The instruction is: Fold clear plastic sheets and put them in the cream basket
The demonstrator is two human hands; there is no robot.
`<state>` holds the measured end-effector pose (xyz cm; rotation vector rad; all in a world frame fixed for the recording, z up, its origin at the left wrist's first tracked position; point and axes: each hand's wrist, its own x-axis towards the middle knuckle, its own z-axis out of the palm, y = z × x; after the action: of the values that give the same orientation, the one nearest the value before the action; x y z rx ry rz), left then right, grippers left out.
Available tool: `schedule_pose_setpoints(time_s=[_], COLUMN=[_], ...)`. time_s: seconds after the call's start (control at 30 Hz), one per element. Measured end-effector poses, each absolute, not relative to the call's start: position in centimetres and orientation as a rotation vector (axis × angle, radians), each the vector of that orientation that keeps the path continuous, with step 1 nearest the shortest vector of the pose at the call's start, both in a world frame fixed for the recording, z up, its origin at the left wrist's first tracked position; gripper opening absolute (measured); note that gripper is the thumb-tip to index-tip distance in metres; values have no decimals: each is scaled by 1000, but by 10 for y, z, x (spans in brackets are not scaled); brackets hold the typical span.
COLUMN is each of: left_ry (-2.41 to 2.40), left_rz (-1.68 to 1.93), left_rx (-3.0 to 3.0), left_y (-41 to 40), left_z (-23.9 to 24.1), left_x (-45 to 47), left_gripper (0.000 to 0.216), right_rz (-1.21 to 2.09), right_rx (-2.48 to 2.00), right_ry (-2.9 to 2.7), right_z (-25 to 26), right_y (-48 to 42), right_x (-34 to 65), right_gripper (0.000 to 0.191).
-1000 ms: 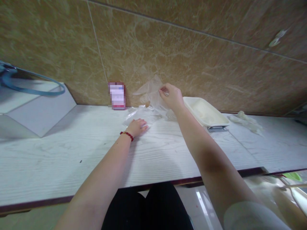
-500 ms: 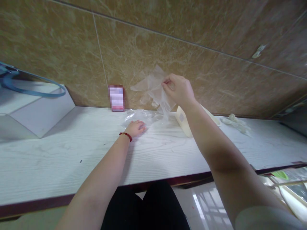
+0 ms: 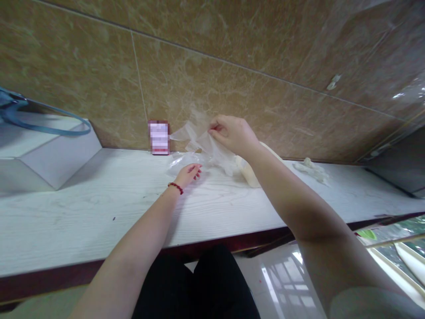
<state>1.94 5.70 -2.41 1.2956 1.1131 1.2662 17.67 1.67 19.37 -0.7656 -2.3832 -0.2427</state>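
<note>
My right hand (image 3: 232, 134) is raised above the white table (image 3: 99, 208), its fingers pinched on a thin clear plastic glove (image 3: 206, 144) that hangs crumpled from it. My left hand (image 3: 188, 173), with a red bead bracelet at the wrist, hovers just over the table with fingers loosely spread, touching the edge of a clear plastic bag (image 3: 184, 158) that lies flat by the wall. Nothing is gripped in the left hand.
A small red and white box (image 3: 158, 137) stands against the brown tiled wall. A cream tray (image 3: 247, 170) sits behind my right forearm, crumpled clear plastic (image 3: 312, 169) further right. A white block with a blue strap (image 3: 43, 146) fills the left. The table's dark front edge is near my lap.
My right hand has drawn the glove up out of the bag, then lowered slightly leftward. My left hand has lifted from pressing flat on the bag to a loose, raised pose.
</note>
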Motion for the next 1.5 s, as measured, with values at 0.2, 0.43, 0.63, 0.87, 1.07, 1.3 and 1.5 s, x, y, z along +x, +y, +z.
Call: schedule_pose_setpoints(time_s=[0.2, 0.43, 0.63, 0.87, 1.07, 1.3, 1.5], left_ry=[794, 538, 412, 459, 448, 517, 561], left_rz=[895, 1067, 1125, 1376, 1661, 1657, 1501], left_rx=[797, 541, 313, 362, 511, 477, 292], left_y=[15, -43, -57, -57, -73, -92, -93], left_z=[6, 26, 22, 27, 21, 4, -4], left_x=[50, 47, 34, 12, -10, -34, -50], left_gripper=[27, 24, 35, 45, 41, 46, 58], right_rz=[-194, -232, -234, -191, -151, -43, 157], right_rx=[-856, -731, -594, -282, -271, -532, -734], right_ry=[-2496, -2541, -2550, -2563, -2561, -2570, -2561], right_z=[177, 161, 162, 163, 142, 71, 6], right_y=[14, 6, 3, -10, -19, -7, 3], right_x=[168, 166, 146, 128, 159, 201, 219], right_gripper=[18, 19, 20, 21, 17, 13, 11])
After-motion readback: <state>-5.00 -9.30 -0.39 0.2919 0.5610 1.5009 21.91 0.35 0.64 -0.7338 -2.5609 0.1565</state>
